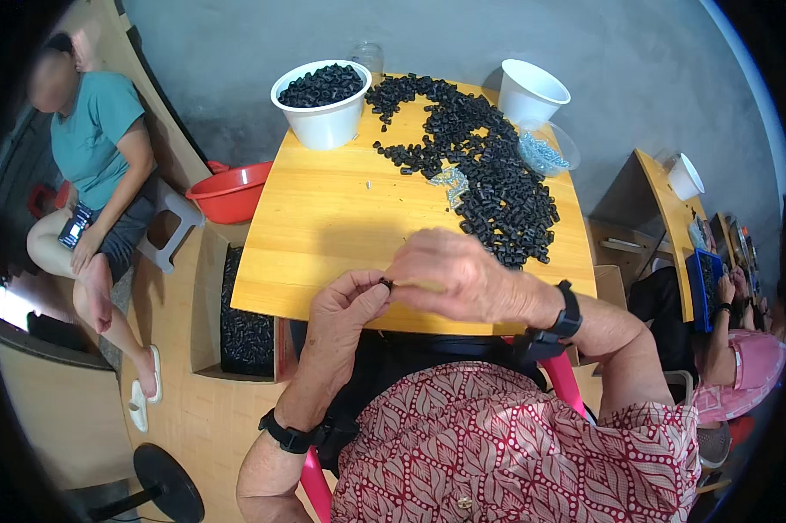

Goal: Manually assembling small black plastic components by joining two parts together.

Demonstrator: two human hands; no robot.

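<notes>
Over the near edge of the yellow table (301, 218), my left hand (341, 309) pinches a small black plastic piece (386, 283) between thumb and forefinger. My right hand (463, 275) meets it from the right, its fingers curled and slightly blurred; what they hold, if anything, I cannot make out. A big heap of similar black pieces (506, 205) spreads across the right and far side of the table. Small silvery screws (450, 183) lie in a pile at the heap's left edge. One tiny light bit (369, 185) rests alone on the wood.
A white bucket (323, 126) full of black pieces stands far left, another white bucket (532, 87) far right beside a clear tub of screws (543, 155). Below on the left are a red basin (232, 193) and a cardboard box (206, 314). People sit at left and right.
</notes>
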